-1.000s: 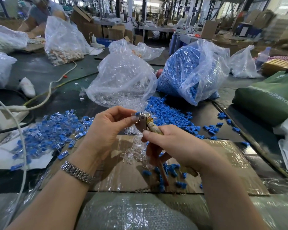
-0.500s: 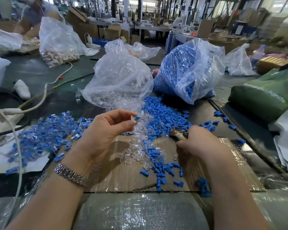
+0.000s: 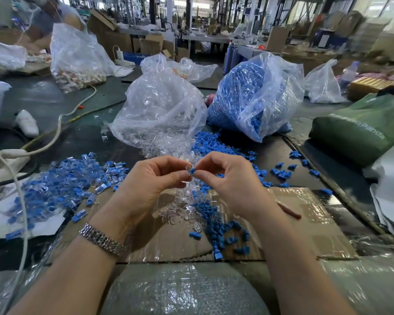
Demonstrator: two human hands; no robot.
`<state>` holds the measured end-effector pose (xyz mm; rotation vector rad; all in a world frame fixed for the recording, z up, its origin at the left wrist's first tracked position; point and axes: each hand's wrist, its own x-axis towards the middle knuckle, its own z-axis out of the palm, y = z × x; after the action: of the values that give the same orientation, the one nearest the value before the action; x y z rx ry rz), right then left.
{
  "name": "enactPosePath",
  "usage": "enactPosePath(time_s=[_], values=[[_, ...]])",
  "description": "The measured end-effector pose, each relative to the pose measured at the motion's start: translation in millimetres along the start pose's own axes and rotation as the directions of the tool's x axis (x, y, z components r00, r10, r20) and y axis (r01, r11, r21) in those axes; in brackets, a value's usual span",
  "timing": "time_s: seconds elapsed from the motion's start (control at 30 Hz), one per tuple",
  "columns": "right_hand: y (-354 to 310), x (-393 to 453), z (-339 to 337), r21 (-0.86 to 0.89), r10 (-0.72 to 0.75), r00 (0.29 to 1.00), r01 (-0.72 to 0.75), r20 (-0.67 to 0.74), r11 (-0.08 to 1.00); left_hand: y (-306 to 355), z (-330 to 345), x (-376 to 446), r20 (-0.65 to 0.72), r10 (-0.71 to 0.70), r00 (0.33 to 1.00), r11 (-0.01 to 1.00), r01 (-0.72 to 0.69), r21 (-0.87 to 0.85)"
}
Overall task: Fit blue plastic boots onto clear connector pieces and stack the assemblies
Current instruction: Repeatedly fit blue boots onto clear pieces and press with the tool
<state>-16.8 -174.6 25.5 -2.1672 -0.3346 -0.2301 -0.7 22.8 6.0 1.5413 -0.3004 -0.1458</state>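
Head view: left hand (image 3: 150, 178) pinches clear connector (image 3: 188, 167), right hand (image 3: 231, 178) pinches blue boot (image 3: 193, 171)

Left hand (image 3: 154, 178) and right hand (image 3: 231, 178) raised together, fingertips pinched and meeting, forearms angled inward, wrists slightly bent.

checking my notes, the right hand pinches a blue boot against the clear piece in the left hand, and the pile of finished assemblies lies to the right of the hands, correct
Not quite. The head view shows the pile of finished assemblies to the left of the hands. The rest holds: the right hand pinches a blue boot against the clear piece in the left hand.
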Motion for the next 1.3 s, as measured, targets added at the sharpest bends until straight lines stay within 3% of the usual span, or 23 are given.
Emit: enactPosePath(time_s=[0.17,0.33,0.43,0.5,0.57,0.63,0.77,0.9,1.03,1.3], values=[[1,-1,0,-0.069,-0.117,0.993,0.118,0.02,0.991,1,1,-1,0.033,-0.003,0.999,0.999,0.005,-0.04],[4,1,-6,-0.111,-0.038,0.998,0.043,0.045,0.993,3,0,-3,-0.003,-0.053,0.999,0.998,0.053,0.027],[16,1,-30,-0.212,0.051,0.998,-0.06,-0.049,0.975,2,-12,-1,-0.296,0.001,0.955,0.943,0.097,0.318],[25,0,-44,-0.356,0.173,0.985,-0.171,-0.028,0.919,0,-26,0,-0.539,0.128,0.833,0.848,0.19,0.495],[31,-2,-51,-0.46,0.297,0.954,-0.244,0.045,0.854,-3,-36,2,-0.639,0.246,0.729,0.743,0.283,0.607],[30,-4,-53,-0.473,0.341,0.934,-0.253,0.109,0.844,-4,-37,3,-0.61,0.311,0.729,0.672,0.286,0.684],[21,-7,-50,-0.468,0.358,0.899,-0.21,0.253,0.858,-4,-26,3,-0.437,0.235,0.868,0.704,0.158,0.692],[17,-3,-33,-0.5,0.277,0.944,-0.156,0.178,0.852,-4,-20,0,-0.27,0.102,0.958,0.776,0.093,0.624],[18,7,-13,-0.583,0.269,0.956,-0.153,0.117,0.798,-4,-13,-1,-0.137,0.076,0.988,0.741,0.036,0.67],[21,14,8,-0.62,0.247,0.96,-0.112,0.136,0.777,-12,-2,1,-0.03,0.113,0.993,0.654,-0.051,0.754]])
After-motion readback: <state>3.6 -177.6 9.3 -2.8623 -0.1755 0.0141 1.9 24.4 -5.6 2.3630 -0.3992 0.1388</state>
